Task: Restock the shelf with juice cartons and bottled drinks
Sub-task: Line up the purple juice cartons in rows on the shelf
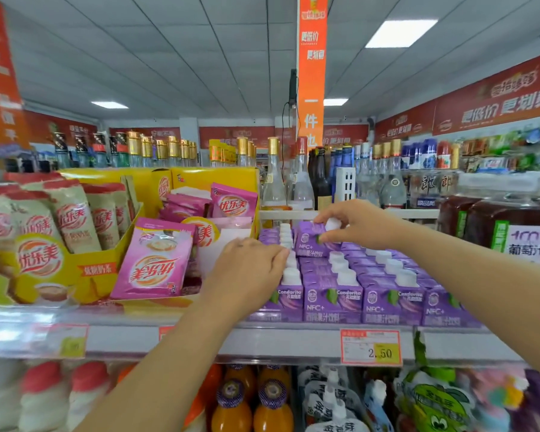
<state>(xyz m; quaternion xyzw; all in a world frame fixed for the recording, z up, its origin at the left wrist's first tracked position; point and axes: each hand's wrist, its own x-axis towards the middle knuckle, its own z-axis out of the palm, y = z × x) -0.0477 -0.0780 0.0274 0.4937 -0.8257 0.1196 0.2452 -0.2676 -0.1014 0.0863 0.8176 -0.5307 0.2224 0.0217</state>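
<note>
Right hand (pixel 359 227) pinches a purple juice carton (pixel 314 241) by its top, upright over the back of the shelved cartons (pixel 371 294) — its slot judged directly below — while the left hand (pixel 250 269) rests, fingers bent, on the leftmost caps.

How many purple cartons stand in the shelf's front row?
4 cartons, left to right: first, partly behind the left hand; second; third; fourth, beside the right arm, which may hide more.

Open space above purple cartons (pixel 332 302), yellow display box (pixel 231 176) just left.
</note>
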